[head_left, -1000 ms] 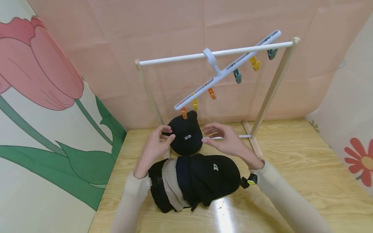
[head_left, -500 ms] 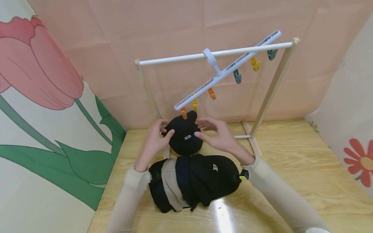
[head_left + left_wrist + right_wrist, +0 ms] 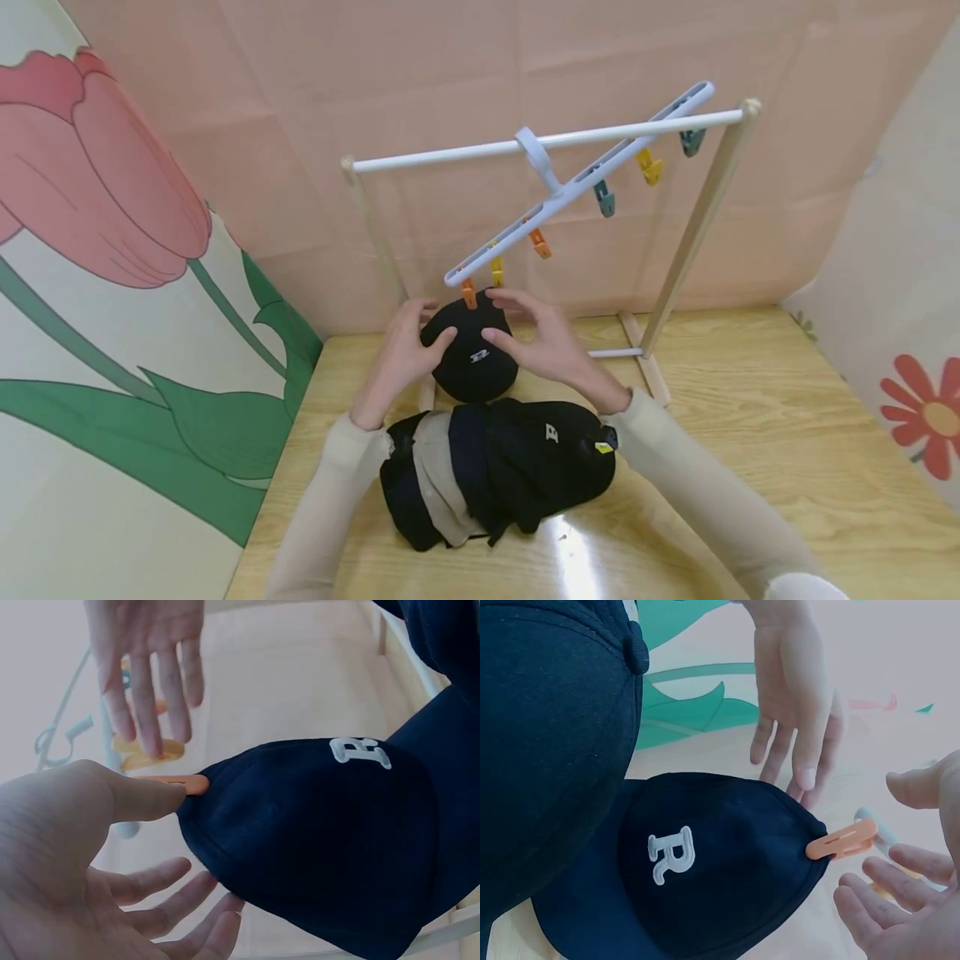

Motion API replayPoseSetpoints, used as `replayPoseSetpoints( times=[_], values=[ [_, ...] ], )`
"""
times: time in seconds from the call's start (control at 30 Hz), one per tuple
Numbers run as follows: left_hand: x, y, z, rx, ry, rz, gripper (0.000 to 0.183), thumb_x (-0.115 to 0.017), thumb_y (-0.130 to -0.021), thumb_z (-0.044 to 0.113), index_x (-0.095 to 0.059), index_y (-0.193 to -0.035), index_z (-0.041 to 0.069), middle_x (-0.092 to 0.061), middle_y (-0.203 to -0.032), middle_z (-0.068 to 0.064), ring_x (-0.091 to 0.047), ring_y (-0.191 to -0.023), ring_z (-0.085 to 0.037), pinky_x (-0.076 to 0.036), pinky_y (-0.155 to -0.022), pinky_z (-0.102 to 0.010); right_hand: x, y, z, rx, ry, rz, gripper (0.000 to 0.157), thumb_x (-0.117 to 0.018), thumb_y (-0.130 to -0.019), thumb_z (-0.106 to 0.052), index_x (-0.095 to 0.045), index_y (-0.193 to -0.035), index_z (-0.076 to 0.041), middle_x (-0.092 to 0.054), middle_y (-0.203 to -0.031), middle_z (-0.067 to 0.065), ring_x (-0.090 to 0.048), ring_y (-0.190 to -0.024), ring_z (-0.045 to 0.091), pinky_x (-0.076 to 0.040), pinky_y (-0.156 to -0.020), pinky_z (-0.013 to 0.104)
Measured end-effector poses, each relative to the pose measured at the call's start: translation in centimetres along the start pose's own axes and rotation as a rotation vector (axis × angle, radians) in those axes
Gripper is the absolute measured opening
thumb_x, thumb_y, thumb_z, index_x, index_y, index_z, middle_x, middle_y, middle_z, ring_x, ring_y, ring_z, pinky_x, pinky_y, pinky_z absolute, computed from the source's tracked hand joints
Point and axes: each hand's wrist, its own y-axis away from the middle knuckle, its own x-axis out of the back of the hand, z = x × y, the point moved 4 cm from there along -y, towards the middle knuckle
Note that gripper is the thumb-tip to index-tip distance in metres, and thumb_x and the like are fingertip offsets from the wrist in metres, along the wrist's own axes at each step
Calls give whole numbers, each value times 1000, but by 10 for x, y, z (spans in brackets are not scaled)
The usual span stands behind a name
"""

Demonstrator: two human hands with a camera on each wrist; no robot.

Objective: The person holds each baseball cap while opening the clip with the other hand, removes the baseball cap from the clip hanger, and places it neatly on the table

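Note:
A dark cap (image 3: pixel 474 379) with a white letter R hangs from the end orange clip (image 3: pixel 844 838) of a pale hanger (image 3: pixel 577 185). Beside the cap's left edge is my left hand (image 3: pixel 405 354), fingers loosely bent and fingertips right at the fabric. Its thumb overlaps the orange clip in the left wrist view. On the other side my right hand (image 3: pixel 551 346) reaches over the cap's right edge with relaxed, spread fingers. In the right wrist view that hand's palm (image 3: pixel 915 922) faces the clip, with nothing in it.
A stack of nested caps (image 3: pixel 540 467), black, beige and navy, lies on the wooden table (image 3: pixel 750 433) in front. The hanger hooks over the white bar (image 3: pixel 442 156) of a wooden-legged rack. Several more clips, yellow, orange and teal, dangle along it.
My right hand has moved left, from beside the cap to over its right edge. My left hand has shifted slightly toward the cap. The cap still hangs in place.

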Motion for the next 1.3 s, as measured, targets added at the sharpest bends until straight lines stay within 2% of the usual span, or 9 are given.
replayPoseSetpoints(
  times=[0.13, 0.33, 0.5, 0.63, 0.87, 1.0, 1.13, 1.23, 1.3],
  values=[
    [-4, -6, -1, -41, 2, 12, 55, -72, -103, 27, -54, -149, 4, -58, -150, -19, -57, -134, -42, -49, -112, -58, -3, -5, -1, -32, 9, -10, 61, -81, -97, -20, -57, -152, -7, -62, -151, 17, -61, -138, 34, -51, -114, 52],
    [-7, -14, -3, -81, 18, 28, 51, -70, -104, 24, -55, -148, 1, -59, -150, -19, -57, -137, -42, -47, -115, -58, -11, -14, 1, -39, 19, -23, 64, -79, -98, -20, -53, -154, -3, -59, -154, 19, -59, -141, 35, -50, -115, 55],
    [-10, -19, -4, -119, 32, 22, 45, -67, -105, 20, -58, -145, -1, -63, -146, -20, -60, -134, -40, -48, -115, -56, -17, -20, 1, -16, 38, -22, 63, -75, -101, -17, -49, -157, -1, -54, -160, 16, -55, -145, 35, -48, -117, 51],
    [-14, -22, -5, -147, 24, 30, 43, -66, -105, 17, -59, -143, -1, -64, -143, -20, -62, -132, -39, -49, -113, -55, -23, -25, 1, 3, 53, -16, 58, -68, -106, -14, -46, -158, 2, -52, -161, 19, -52, -147, 38, -45, -120, 52],
    [-21, -25, -9, -154, 27, 5, 40, -62, -108, 15, -59, -144, -1, -65, -143, -20, -62, -133, -39, -50, -113, -54, -34, -30, 1, 46, 73, 14, 55, -57, -110, -9, -40, -161, 2, -49, -162, 22, -51, -148, 38, -42, -122, 54],
    [-23, -26, -12, -160, 40, 15, 34, -59, -109, 11, -62, -141, -1, -68, -139, -19, -65, -129, -38, -52, -111, -53, -40, -33, 1, 71, 87, 28, 48, -53, -112, -7, -43, -158, 1, -56, -154, 22, -57, -140, 35, -46, -117, 55],
    [-25, -27, -14, -167, 48, 32, 30, -57, -110, 10, -65, -137, 0, -71, -135, -17, -68, -125, -33, -54, -108, -50, -43, -36, 3, 61, 95, 35, 44, -51, -112, -6, -45, -155, 3, -59, -147, 24, -58, -130, 35, -48, -112, 55],
    [-27, -28, -14, -172, 54, 34, 29, -56, -110, 10, -66, -136, 0, -72, -133, -17, -69, -123, -32, -56, -106, -49, -42, -40, 4, 49, 100, 32, 40, -51, -112, -7, -48, -150, 6, -63, -134, 25, -60, -118, 36, -51, -102, 52],
    [-27, -28, -14, -178, 60, 36, 28, -56, -110, 9, -66, -134, -1, -72, -132, -18, -70, -122, -33, -56, -105, -49, -41, -42, 3, 45, 101, 28, 34, -50, -113, -8, -52, -144, 6, -64, -119, 22, -60, -105, 35, -50, -91, 47]
  ],
)
